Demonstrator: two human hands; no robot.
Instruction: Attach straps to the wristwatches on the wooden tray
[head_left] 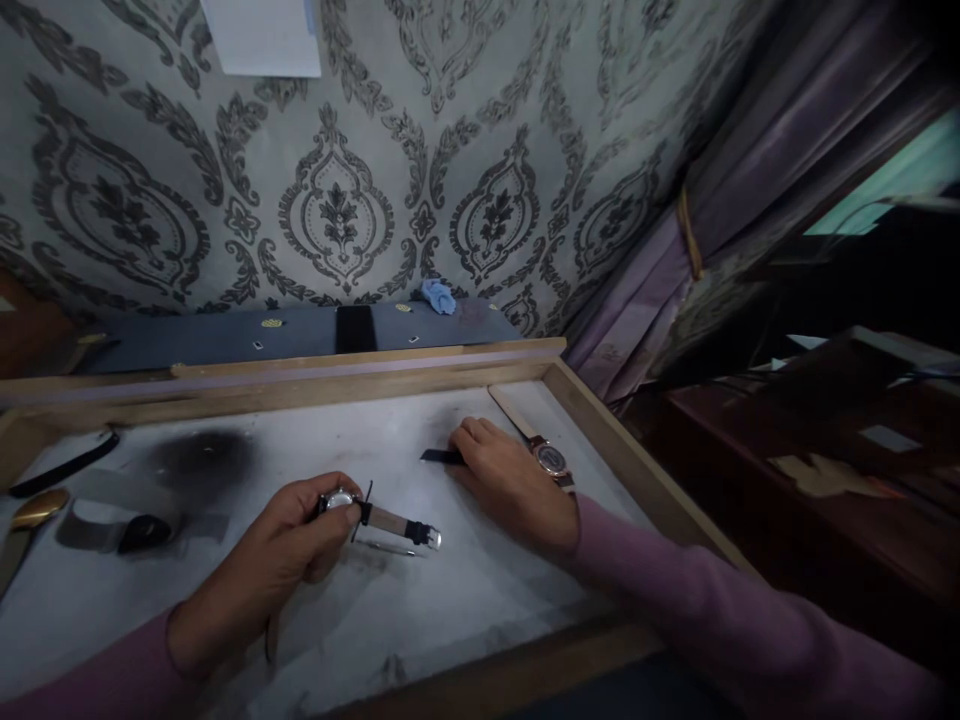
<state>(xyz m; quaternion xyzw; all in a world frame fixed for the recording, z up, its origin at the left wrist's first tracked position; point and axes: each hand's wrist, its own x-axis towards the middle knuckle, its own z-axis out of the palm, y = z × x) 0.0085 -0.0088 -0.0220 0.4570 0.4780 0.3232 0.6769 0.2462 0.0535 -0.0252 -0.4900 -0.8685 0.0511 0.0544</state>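
Observation:
My left hand grips a wristwatch by its round case, thumb on top. Its dark strap, lighter on the inner side, sticks out to the right and ends in a silver buckle. A thin dark piece crosses the strap beside the case. My right hand is closed low over the white surface, with a flat black strip jutting from under its fingers. Just right of that hand lies a second watch, its brown strap stretched out. A slim metal tool rests below the held strap.
A wooden rim surrounds the white work surface. At the left lie a black strap, a gold-coloured watch and a dark watch. Behind the rim are a black phone-like slab and crumpled blue cloth.

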